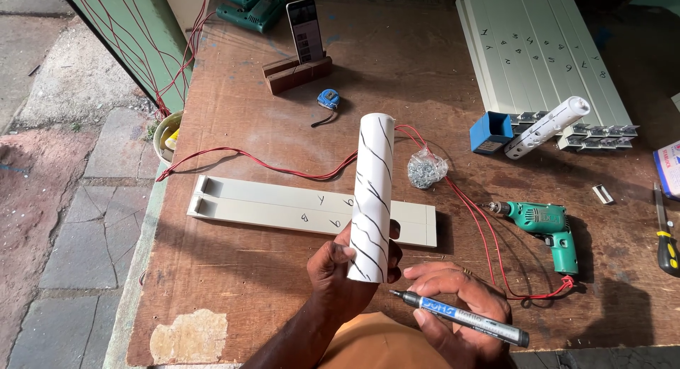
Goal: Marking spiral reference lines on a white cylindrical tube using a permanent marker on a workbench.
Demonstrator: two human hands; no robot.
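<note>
1. Left hand (338, 266) is clenched around the lower end of a white tube (372, 195) streaked with black lines, holding it upright and tilted slightly, above the near edge of the table (234, 270).
2. Right hand (460, 305) grasps a black marker (460, 317), uncapped, tip pointing left, just beside the tube's lower end but not touching it.
3. Risk: the tube is held at one end only, so pressure from the marker could tip or turn it in the hand and skew a line.
4. Risk: fingers lie over drawn lines and may smear them if the ink is wet.
5. Risk: the open tip is near the left hand and could mark it by accident.
6. Risk: the red wire (283, 169) runs across the table behind the tube to the green drill (545, 224). A snag could drag the drill or the bag of screws (426, 168).
7. Hidden: the tube's far side and its bottom rim, covered by the fingers.
8. Hidden: part of the long grey strips (283, 202) behind the tube, and no marker cap is in sight.
9. Cut off: the screwdriver (664, 231) and box at the right edge, and tools at the far edge.
</note>
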